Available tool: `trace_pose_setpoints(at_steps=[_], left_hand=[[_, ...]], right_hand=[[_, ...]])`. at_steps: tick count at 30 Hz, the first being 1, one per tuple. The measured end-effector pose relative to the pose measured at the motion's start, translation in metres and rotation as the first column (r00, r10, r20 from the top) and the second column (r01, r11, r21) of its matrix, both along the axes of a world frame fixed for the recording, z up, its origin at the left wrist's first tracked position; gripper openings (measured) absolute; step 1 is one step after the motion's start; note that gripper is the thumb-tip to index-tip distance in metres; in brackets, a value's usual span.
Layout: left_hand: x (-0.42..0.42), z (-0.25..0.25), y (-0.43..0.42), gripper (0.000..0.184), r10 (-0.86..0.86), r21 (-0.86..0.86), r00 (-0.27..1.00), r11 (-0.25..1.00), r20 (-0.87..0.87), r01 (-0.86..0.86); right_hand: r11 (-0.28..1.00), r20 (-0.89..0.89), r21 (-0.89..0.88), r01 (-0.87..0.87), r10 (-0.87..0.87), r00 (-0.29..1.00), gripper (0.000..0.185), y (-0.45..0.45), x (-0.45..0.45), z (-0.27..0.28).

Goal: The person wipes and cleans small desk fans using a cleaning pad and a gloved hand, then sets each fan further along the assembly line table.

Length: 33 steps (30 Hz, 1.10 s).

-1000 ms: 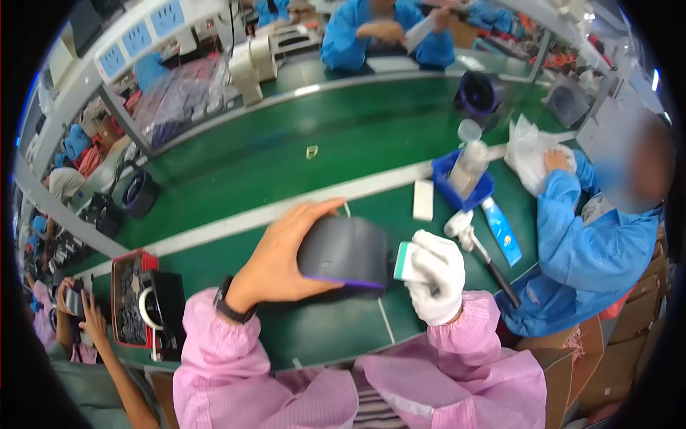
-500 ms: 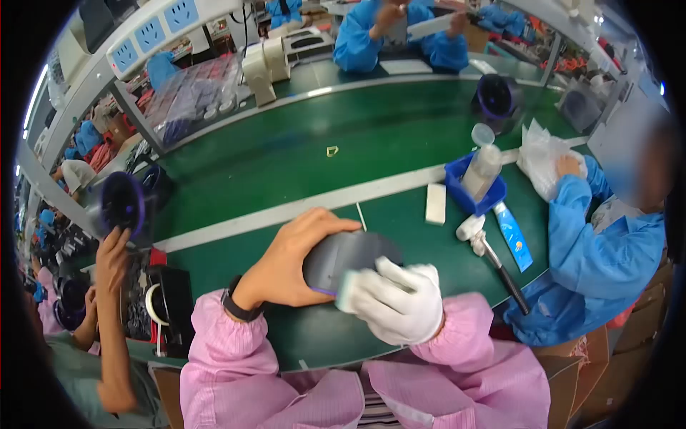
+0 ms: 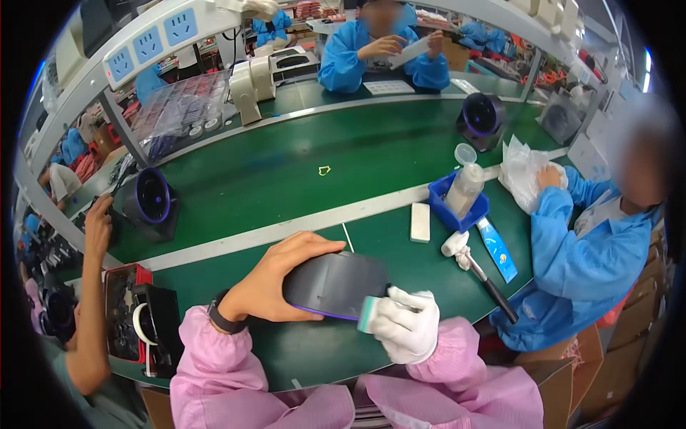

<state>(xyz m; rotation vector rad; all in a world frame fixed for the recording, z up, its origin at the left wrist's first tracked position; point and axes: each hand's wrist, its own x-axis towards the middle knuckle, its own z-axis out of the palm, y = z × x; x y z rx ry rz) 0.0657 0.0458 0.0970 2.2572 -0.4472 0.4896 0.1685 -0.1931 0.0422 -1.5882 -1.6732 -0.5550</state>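
My left grip (image 3: 266,284) clamps the dark housing (image 3: 336,283), long axis left to right; my gloved right grip (image 3: 407,325) pinches the green-edged pad (image 3: 368,314) beside its right end.

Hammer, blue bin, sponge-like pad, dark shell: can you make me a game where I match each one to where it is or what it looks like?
Things
1. Hammer
2. Blue bin
3. Sponge-like pad
4. Dark shell

Places and looks
A. Held in the gloved right hand
B. Has a see-through bottle in it
C. Has a purple edge and is held by the bare left hand
D. Lies on the green table with a black grip and a white head

Right pairs: 1-D, 2-B, 3-A, 4-C
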Motion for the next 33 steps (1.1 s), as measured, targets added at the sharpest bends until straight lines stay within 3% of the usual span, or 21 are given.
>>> trace_pose_setpoints(at_steps=[4, 5, 8, 11, 12, 14, 17, 20, 22, 23, 24, 25, 26, 28, 29, 31, 32, 33], left_hand=[[0.004, -0.004, -0.003, 0.090, 0.014, 0.026, 0.999, 1.000, 0.052, -0.015], [0.005, -0.004, -0.004, 0.093, 0.018, -0.003, 0.999, 1.000, 0.035, -0.018], [0.005, -0.004, 0.005, 0.104, 0.004, -0.006, 1.000, 1.000, 0.017, -0.004], [0.001, -0.009, 0.007, 0.106, 0.013, 0.004, 1.000, 1.000, -0.008, -0.013], [0.003, -0.011, 0.007, 0.105, -0.002, -0.026, 1.000, 1.000, 0.008, 0.002], [0.007, -0.007, -0.001, 0.104, -0.006, 0.019, 1.000, 1.000, 0.026, 0.005], [0.006, -0.013, -0.001, 0.106, 0.036, -0.050, 0.999, 0.998, 0.014, -0.035], [0.000, -0.012, 0.000, 0.114, 0.036, -0.141, 0.997, 0.989, -0.066, -0.045], [-0.001, -0.017, 0.008, 0.119, -0.032, -0.248, 0.994, 0.969, -0.107, 0.004], [-0.002, -0.015, 0.013, 0.123, -0.081, -0.176, 0.995, 0.982, -0.064, 0.068], [-0.003, -0.019, 0.014, 0.120, -0.121, -0.268, 0.991, 0.958, -0.055, 0.102], [-0.005, -0.018, 0.013, 0.114, -0.131, -0.353, 0.989, 0.931, -0.075, 0.096], [-0.005, -0.017, 0.011, 0.109, -0.142, -0.436, 0.985, 0.896, -0.098, 0.086], [-0.003, -0.015, 0.005, 0.088, -0.033, -0.455, 0.991, 0.890, -0.132, -0.031], [0.000, -0.014, 0.004, 0.080, 0.022, -0.460, 0.989, 0.884, -0.144, -0.087], [0.003, -0.029, 0.009, 0.069, 0.012, -0.511, 0.974, 0.850, -0.228, -0.130], [0.002, -0.035, 0.010, 0.064, 0.005, -0.534, 0.960, 0.830, -0.280, -0.161], [0.002, -0.035, 0.004, 0.059, 0.038, -0.529, 0.968, 0.832, -0.247, -0.168]], right_hand=[[0.995, 0.092, 0.088, -0.039, 0.031, 0.995, 0.041, 0.023, -0.012, 0.029], [0.997, 0.087, -0.036, -0.065, 0.068, 0.994, 0.046, 0.035, -0.018, 0.041], [0.993, 0.033, 0.009, -0.116, 0.116, 0.993, 0.045, 0.053, -0.024, 0.048], [0.997, 0.061, 0.076, 0.035, -0.040, 0.997, 0.037, 0.014, -0.011, 0.007], [0.997, 0.038, -0.026, 0.072, -0.071, 0.997, 0.036, 0.000, -0.009, -0.005], [0.992, 0.087, 0.099, 0.082, -0.091, 0.992, 0.035, 0.010, -0.013, 0.009], [0.982, 0.002, -0.106, -0.156, 0.157, 0.988, 0.042, 0.047, -0.022, 0.055], [0.865, -0.174, -0.162, -0.476, 0.449, 0.876, 0.039, 0.055, -0.032, 0.077], [0.922, -0.316, 0.011, -0.388, 0.372, 0.873, 0.034, 0.028, -0.006, 0.071], [0.984, -0.522, 0.173, -0.047, 0.132, 0.843, 0.031, 0.017, -0.006, 0.041], [0.920, -0.751, 0.275, 0.280, 0.024, 0.659, 0.029, 0.006, -0.006, 0.012], [0.901, -0.748, 0.157, 0.404, -0.158, 0.644, 0.031, 0.004, 0.009, -0.016], [0.878, -0.501, -0.105, 0.466, -0.452, 0.738, 0.034, 0.000, 0.025, -0.043], [0.735, -0.085, -0.357, 0.577, -0.640, 0.764, 0.034, 0.005, 0.022, -0.047], [0.771, -0.056, -0.077, 0.632, -0.636, 0.769, 0.033, 0.013, 0.019, -0.034], [0.839, -0.194, 0.075, 0.539, -0.518, 0.833, 0.030, 0.024, 0.006, 0.013], [0.957, -0.240, 0.068, 0.284, -0.260, 0.935, 0.029, 0.036, 0.008, 0.034], [0.976, -0.136, 0.063, 0.211, -0.201, 0.970, 0.033, 0.050, -0.007, 0.051]])
